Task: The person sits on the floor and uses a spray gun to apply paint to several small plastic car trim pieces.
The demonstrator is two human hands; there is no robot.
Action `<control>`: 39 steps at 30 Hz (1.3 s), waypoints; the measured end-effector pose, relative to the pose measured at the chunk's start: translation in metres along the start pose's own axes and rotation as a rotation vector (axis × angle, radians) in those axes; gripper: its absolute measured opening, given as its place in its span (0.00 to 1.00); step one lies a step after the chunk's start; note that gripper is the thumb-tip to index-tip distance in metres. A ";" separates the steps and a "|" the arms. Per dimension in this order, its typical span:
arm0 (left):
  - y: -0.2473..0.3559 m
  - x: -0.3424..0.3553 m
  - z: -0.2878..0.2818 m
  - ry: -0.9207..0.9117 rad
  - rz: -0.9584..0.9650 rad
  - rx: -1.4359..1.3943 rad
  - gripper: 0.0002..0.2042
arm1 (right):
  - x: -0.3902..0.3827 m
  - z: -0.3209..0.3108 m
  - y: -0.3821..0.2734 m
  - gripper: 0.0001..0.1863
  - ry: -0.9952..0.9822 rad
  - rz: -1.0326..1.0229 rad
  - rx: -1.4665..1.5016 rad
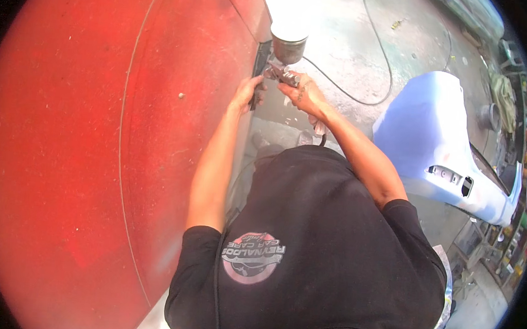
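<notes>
In my right hand [304, 93] is a metal spray gun [286, 75], its grip wrapped by my fingers. A round cup [289, 48] with a dark, stained side and a bright top sits over the gun. My left hand [248, 95] is closed around a narrow dark piece [262, 57] beside the edge of a large red car panel [180, 141]. Whether this piece is loose or fixed to the panel cannot be made out. The gun's front is close to the dark piece and my left fingers.
A thin dark hose [384, 45] curves across the stained pale floor [343, 43]. On the right stands a car body part [435, 127] in pale blue and white. Farther right, a cluttered shelf [524, 198], a grey bucket-like container [489, 117] and a greenish cloth [504, 98] line the side.
</notes>
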State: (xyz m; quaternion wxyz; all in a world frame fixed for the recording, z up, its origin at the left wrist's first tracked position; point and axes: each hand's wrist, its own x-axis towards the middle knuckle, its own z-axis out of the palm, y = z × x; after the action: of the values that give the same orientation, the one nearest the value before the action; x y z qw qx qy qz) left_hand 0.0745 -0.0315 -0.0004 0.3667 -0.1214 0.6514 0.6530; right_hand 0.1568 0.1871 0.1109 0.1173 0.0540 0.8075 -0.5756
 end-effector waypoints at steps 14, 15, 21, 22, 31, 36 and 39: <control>0.030 0.035 -0.005 -0.002 0.044 -0.502 0.13 | -0.009 0.009 0.013 0.20 -0.140 -0.142 -0.144; 0.027 0.040 -0.011 0.000 0.040 -0.499 0.12 | -0.011 0.010 0.009 0.21 -0.111 -0.138 -0.160; 0.021 0.048 -0.024 0.017 0.029 -0.532 0.19 | -0.018 0.012 -0.006 0.23 -0.037 -0.126 -0.150; 0.023 0.043 0.001 0.024 0.005 -0.524 0.20 | -0.020 0.003 0.006 0.23 -0.057 -0.093 -0.148; 0.039 0.021 -0.003 -0.253 0.136 -0.649 0.19 | -0.018 0.008 0.021 0.22 0.042 -0.083 -0.193; 0.029 0.027 -0.027 -0.267 0.191 -0.595 0.21 | -0.021 0.012 -0.008 0.21 -0.066 -0.082 -0.155; 0.028 0.025 -0.017 -0.291 0.228 -0.541 0.22 | -0.019 0.012 0.000 0.20 0.002 -0.114 -0.197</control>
State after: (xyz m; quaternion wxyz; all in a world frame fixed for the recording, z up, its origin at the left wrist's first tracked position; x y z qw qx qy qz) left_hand 0.0339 -0.0358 0.0035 0.3348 -0.0461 0.4046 0.8498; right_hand 0.1769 0.1764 0.1123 0.0882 -0.0034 0.8619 -0.4993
